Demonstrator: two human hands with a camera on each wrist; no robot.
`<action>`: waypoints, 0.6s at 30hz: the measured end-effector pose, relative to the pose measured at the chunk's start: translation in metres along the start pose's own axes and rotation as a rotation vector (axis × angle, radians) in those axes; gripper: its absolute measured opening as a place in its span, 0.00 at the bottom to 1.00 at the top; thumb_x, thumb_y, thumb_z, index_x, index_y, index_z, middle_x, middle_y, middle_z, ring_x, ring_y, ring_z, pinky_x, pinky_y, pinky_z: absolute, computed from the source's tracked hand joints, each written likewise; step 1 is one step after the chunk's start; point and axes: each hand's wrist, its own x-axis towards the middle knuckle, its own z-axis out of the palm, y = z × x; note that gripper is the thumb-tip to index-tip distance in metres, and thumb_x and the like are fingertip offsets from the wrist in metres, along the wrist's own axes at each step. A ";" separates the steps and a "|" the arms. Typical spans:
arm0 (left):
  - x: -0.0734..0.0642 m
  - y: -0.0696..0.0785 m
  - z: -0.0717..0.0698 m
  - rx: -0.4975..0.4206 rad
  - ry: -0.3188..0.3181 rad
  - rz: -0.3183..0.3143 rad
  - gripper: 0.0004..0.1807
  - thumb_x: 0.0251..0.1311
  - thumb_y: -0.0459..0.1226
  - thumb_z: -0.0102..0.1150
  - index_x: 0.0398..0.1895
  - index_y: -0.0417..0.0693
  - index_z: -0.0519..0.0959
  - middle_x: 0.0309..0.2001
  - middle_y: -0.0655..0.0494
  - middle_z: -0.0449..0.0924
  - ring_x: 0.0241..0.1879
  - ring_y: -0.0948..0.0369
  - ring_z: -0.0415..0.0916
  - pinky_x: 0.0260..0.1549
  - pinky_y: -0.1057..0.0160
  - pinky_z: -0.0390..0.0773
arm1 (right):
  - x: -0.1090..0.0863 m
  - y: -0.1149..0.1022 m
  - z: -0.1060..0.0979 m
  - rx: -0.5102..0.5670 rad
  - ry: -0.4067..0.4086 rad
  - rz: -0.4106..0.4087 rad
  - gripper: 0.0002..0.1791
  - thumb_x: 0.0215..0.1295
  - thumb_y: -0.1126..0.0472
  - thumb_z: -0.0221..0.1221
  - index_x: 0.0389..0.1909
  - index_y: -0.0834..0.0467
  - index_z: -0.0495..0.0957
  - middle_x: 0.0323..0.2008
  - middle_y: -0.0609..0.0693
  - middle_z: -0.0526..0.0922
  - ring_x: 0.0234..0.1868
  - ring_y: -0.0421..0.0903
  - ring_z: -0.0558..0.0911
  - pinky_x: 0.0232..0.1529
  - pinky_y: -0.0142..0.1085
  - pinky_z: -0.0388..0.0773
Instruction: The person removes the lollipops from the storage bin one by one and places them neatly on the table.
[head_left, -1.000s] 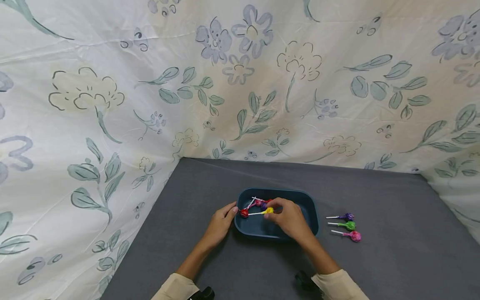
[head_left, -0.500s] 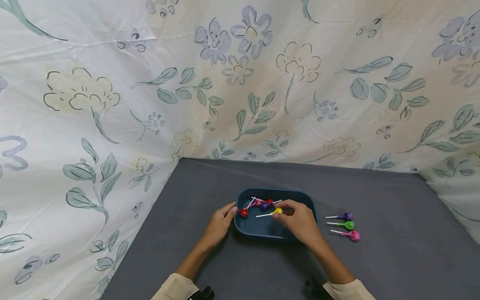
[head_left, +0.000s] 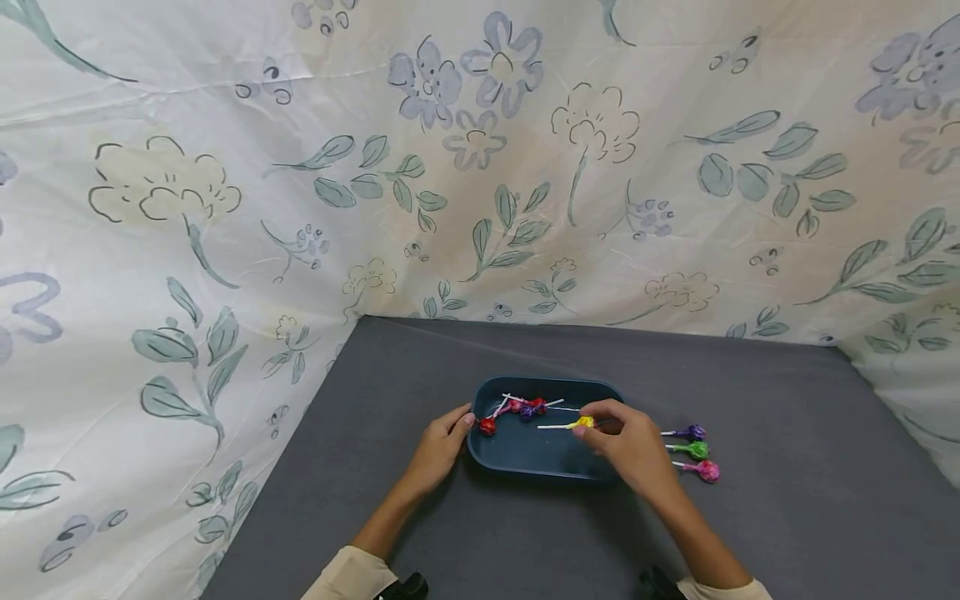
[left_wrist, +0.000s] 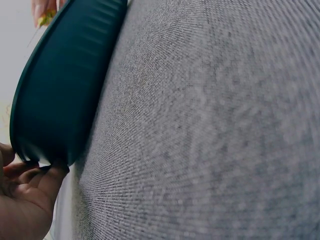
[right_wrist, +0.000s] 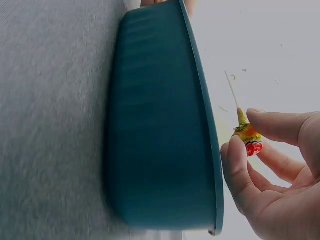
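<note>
My right hand (head_left: pixel 626 437) pinches a yellow-wrapped lollipop (head_left: pixel 585 422) by its candy head, above the right part of a dark blue tray (head_left: pixel 525 462). Its white stick points left. In the right wrist view the same yellow lollipop (right_wrist: pixel 248 137) sits between thumb and fingertips, above the level of the tray rim. My left hand (head_left: pixel 441 446) grips the tray's left end, thumb at the rim and fingers against the end wall in the left wrist view. Inside the tray, at the left, lie a red lollipop (head_left: pixel 487 427), a purple one (head_left: pixel 527 412) and several others.
Right of the tray, a purple lollipop (head_left: pixel 696 432), a green lollipop (head_left: pixel 699 451) and a pink lollipop (head_left: pixel 707 472) lie in a column on the grey cloth (head_left: pixel 787 517), sticks pointing left and partly behind my right hand. A floral curtain (head_left: pixel 600 192) stands behind.
My right hand has moved right with the yellow lollipop, from over the lollipops in the tray to near its right end. The left hand stays at the tray's left end.
</note>
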 end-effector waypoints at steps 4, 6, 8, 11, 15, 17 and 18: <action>0.000 0.001 -0.001 0.019 -0.002 -0.014 0.25 0.83 0.44 0.50 0.73 0.38 0.75 0.56 0.44 0.84 0.56 0.55 0.76 0.64 0.48 0.75 | -0.004 0.004 -0.010 0.000 0.005 0.002 0.16 0.70 0.56 0.71 0.54 0.57 0.86 0.45 0.54 0.89 0.39 0.46 0.88 0.37 0.34 0.87; -0.001 0.002 -0.001 0.022 -0.002 -0.022 0.25 0.83 0.44 0.50 0.74 0.38 0.74 0.55 0.45 0.83 0.54 0.55 0.76 0.64 0.48 0.75 | -0.006 0.006 -0.015 0.002 0.010 0.002 0.17 0.70 0.55 0.71 0.54 0.58 0.85 0.45 0.54 0.89 0.39 0.47 0.88 0.37 0.34 0.87; -0.001 0.003 -0.001 0.026 0.000 -0.022 0.26 0.83 0.44 0.50 0.74 0.38 0.74 0.60 0.45 0.83 0.58 0.55 0.76 0.68 0.46 0.74 | -0.008 0.008 -0.019 -0.001 0.015 0.005 0.18 0.70 0.54 0.71 0.55 0.58 0.85 0.46 0.54 0.89 0.39 0.48 0.88 0.38 0.34 0.86; -0.001 0.002 0.000 0.022 0.003 -0.009 0.26 0.83 0.43 0.50 0.73 0.36 0.74 0.67 0.42 0.80 0.68 0.50 0.75 0.73 0.42 0.69 | -0.010 0.012 -0.023 -0.005 0.023 0.023 0.18 0.70 0.54 0.71 0.55 0.58 0.85 0.48 0.55 0.89 0.41 0.48 0.89 0.38 0.33 0.86; -0.002 0.002 0.000 0.024 0.005 0.017 0.25 0.83 0.43 0.50 0.73 0.34 0.74 0.68 0.40 0.79 0.70 0.47 0.74 0.73 0.39 0.68 | -0.014 0.017 -0.029 -0.004 0.036 0.048 0.18 0.70 0.55 0.71 0.56 0.59 0.85 0.50 0.57 0.88 0.43 0.49 0.89 0.39 0.31 0.86; -0.001 0.002 0.000 0.019 0.004 0.010 0.25 0.83 0.43 0.50 0.73 0.35 0.74 0.66 0.41 0.81 0.66 0.49 0.76 0.72 0.40 0.69 | -0.017 0.020 -0.031 -0.006 0.044 0.058 0.19 0.70 0.55 0.71 0.56 0.60 0.84 0.51 0.58 0.88 0.44 0.49 0.89 0.39 0.31 0.87; -0.001 0.002 0.000 0.018 0.003 0.004 0.26 0.83 0.43 0.50 0.73 0.36 0.74 0.66 0.42 0.81 0.63 0.51 0.76 0.72 0.41 0.70 | -0.018 0.021 -0.033 -0.009 0.045 0.063 0.19 0.70 0.55 0.71 0.57 0.60 0.84 0.51 0.58 0.88 0.44 0.49 0.89 0.39 0.30 0.87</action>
